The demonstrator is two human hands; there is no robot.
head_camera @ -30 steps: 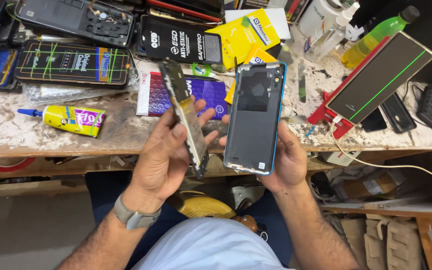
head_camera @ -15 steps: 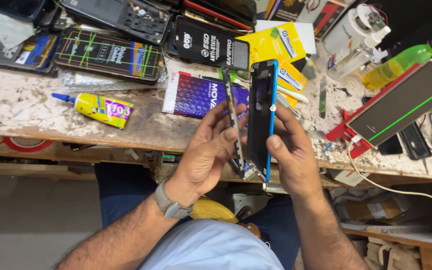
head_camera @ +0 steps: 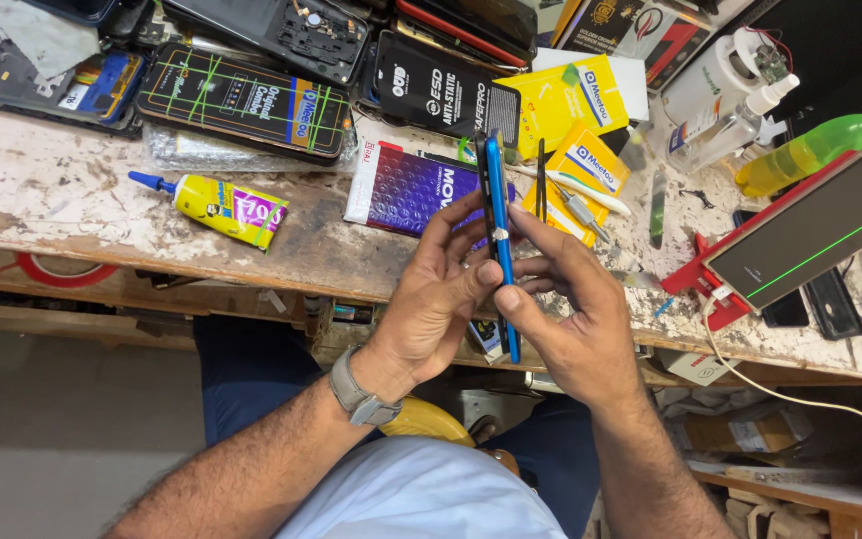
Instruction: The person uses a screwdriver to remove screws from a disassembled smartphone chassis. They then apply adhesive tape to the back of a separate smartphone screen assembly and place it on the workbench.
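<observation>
A blue-edged phone stands edge-on to me, held upright over the worn bench's front edge. My left hand grips its left side, thumb on the edge and fingers reaching over the top. From the right, my right hand presses thumb and fingers against the blue back cover. The cover and the phone body lie flat together. The screen face is hidden.
On the bench lie a yellow glue tube, a purple packet, yellow boxes, black tweezers, several opened phones at the back, a green bottle and a phone in a red stand.
A second ago the phone body and blue back cover were apart, one in each hand. They turned edge-on and came together; both hands now squeeze them as one.
</observation>
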